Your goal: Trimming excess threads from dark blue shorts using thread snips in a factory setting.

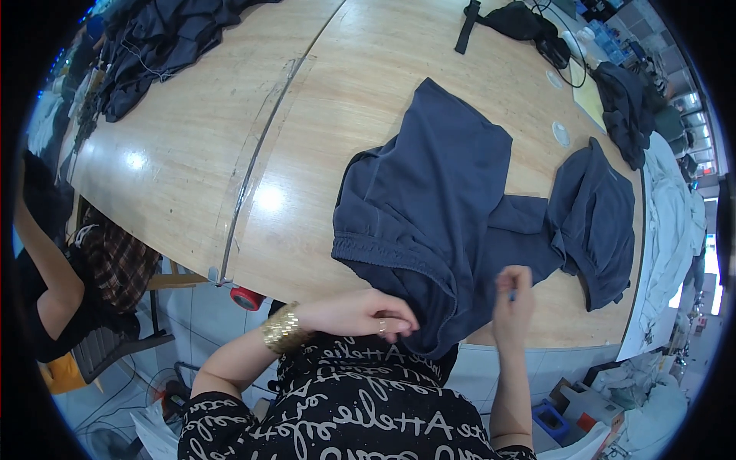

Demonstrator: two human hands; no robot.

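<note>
A pair of dark blue-grey elastic-waist shorts (445, 169) lies on the wooden table, with its gathered waistband hanging over the near edge. My left hand (376, 314), a gold bracelet at its wrist, is at the waistband's near side. Its fingers are loosely bent, with a gap at the thumb, and no firm hold on the cloth shows. Right of the waistband, my right hand (513, 299) is raised with closed fingers. A small bluish bit shows in it, too small to name. Another dark garment piece (594, 222) lies crumpled to the right, beside the shorts.
Dark cloth (169, 46) is heaped at the far left of the table (307, 153). A black strapped bag (529, 27) and cable lie at the far right. Pale fabric (663, 230) hangs past the right edge. Another person's arm (50, 261) is at left, near a chair (123, 330).
</note>
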